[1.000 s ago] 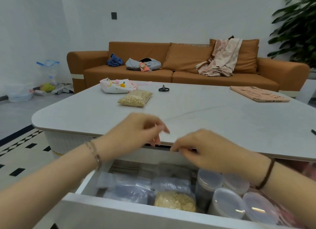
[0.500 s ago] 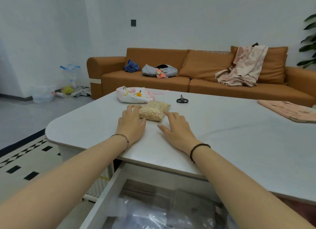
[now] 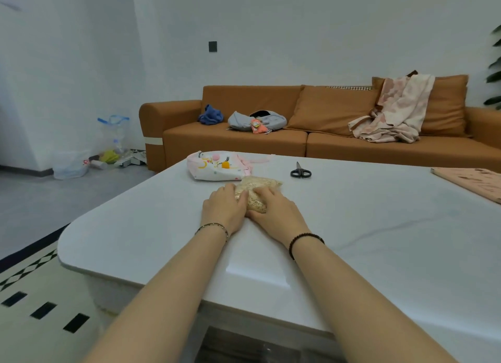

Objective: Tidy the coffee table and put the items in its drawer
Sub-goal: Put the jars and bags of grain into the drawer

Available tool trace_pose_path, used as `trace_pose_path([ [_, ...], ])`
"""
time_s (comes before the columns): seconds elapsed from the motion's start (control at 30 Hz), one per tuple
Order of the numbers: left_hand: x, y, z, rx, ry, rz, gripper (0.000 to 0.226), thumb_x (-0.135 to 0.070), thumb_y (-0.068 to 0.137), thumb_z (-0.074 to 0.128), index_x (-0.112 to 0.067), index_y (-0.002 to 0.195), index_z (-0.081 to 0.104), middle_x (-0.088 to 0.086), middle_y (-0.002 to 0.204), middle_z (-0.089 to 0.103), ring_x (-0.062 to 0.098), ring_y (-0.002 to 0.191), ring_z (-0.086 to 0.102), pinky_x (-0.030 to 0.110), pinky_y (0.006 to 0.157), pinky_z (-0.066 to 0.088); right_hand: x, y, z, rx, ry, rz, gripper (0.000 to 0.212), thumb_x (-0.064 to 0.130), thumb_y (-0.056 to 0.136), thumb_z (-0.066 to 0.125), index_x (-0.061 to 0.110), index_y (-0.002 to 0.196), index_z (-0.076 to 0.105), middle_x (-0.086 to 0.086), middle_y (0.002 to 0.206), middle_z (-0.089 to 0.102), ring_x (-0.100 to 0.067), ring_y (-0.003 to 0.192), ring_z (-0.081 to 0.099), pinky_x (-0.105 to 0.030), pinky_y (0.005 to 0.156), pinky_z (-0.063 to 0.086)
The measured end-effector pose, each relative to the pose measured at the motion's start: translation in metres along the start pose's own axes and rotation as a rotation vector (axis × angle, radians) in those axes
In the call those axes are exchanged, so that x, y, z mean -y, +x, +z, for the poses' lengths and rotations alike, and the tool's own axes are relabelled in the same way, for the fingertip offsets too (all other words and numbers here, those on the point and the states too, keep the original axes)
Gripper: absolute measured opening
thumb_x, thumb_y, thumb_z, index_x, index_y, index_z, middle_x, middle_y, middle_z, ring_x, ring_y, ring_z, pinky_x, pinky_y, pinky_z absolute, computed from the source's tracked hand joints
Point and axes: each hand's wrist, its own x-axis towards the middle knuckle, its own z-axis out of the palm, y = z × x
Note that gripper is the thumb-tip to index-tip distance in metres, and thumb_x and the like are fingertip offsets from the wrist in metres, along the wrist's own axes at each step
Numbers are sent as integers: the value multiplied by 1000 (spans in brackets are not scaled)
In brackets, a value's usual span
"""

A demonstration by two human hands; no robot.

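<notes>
The person is leaning over the coffee table [image 3: 379,227] and gripping the clear bag of grain [image 3: 259,185] with left hand [image 3: 225,209] and right hand [image 3: 273,212]. The fingers are curling over both sides where it is lying on the tabletop beside the printed pouch [image 3: 217,169], likely supporting its loose contents for carrying to the drawer [image 3: 244,346] standing open below.

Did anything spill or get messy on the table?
Nothing has spilled. The clear plastic bag of beige grains looks whole, held between the left hand and right hand. The small black-handled scissors lie loose on the white marble table, and a crumpled pink-and-white cloth sprawls over the orange sofa behind.
</notes>
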Motion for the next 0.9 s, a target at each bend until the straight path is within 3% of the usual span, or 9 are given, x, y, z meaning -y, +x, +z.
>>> trace_pose_path([
  [0.17,0,-7,-6,12,-175,-50,47,-48,97,50,-12,127,53,10,129,58,30,121,51,40,99,43,2,-13,-7,-1,75,-2,51,41,92,63,23,137,50,1,138,53,-22,121,53,-33,94,42],
  [0.37,-3,-30,-17,53,-239,-24,39,-50,92,57,-16,109,49,6,114,60,26,103,58,36,83,44,6,-45,-19,-13,143,6,38,30,92,64,22,128,52,-2,126,48,-23,105,54,-30,86,41],
  [0.47,-3,-45,-25,76,-270,-5,38,-50,91,58,-16,105,47,3,105,60,24,97,58,37,81,46,8,-63,-24,-17,188,22,35,27,91,67,23,122,52,0,116,42,-21,96,52,-30,85,43],
  [0.7,-14,-97,-43,81,-229,85,34,-51,97,48,-17,97,45,2,86,61,20,79,59,40,74,51,17,-115,-45,-22,299,39,30,14,78,70,25,103,56,3,110,44,-16,96,52,-18,73,38],
  [0.9,-31,-144,-54,69,-271,48,30,-47,97,46,-17,97,46,5,95,60,22,85,58,35,67,45,25,-163,-61,-18,363,50,31,9,72,72,21,96,57,2,107,46,-12,85,49,-18,69,39],
])
